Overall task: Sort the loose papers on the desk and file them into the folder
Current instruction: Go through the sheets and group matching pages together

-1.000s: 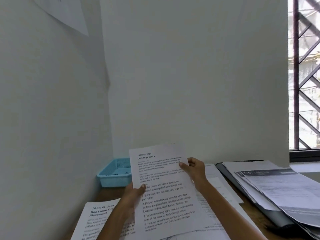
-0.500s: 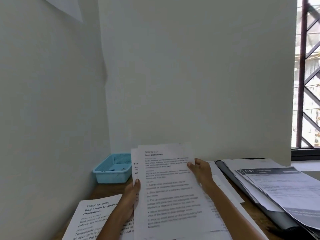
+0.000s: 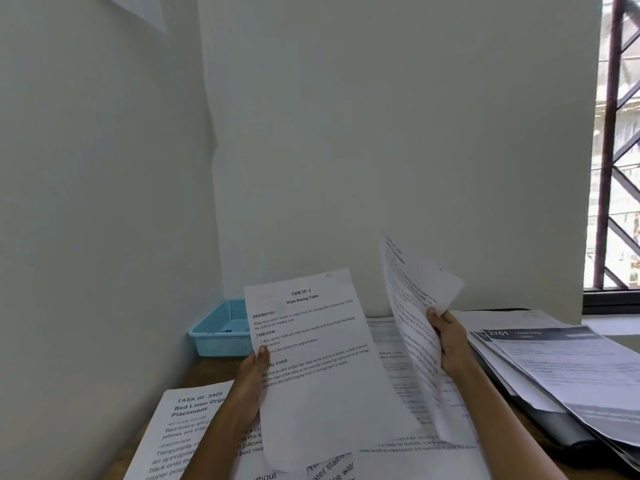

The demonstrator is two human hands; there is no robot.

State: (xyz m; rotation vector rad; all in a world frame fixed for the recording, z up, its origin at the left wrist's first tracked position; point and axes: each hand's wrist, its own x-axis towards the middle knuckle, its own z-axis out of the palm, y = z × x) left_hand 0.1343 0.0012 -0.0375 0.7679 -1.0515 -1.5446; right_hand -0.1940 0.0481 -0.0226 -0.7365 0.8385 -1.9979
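While both hands are raised, left hand and right hand each pinch a sheet.

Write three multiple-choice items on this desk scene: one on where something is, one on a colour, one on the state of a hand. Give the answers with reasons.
1. Where is the basket?
A. in the desk's far left corner by the wall
B. on the folder
C. on the windowsill

2. What colour is the basket?
A. red
B. light blue
C. black

3. What is the right hand doing?
A. lying flat on the desk
B. hanging idle
C. gripping a sheet apart from the left hand's sheet

Answers:
1 A: the basket sits against the wall, beyond the left hand.
2 B: its mesh plastic is light blue.
3 C: the right hand holds a bent sheet away from the Wipe Dining Table sheet.
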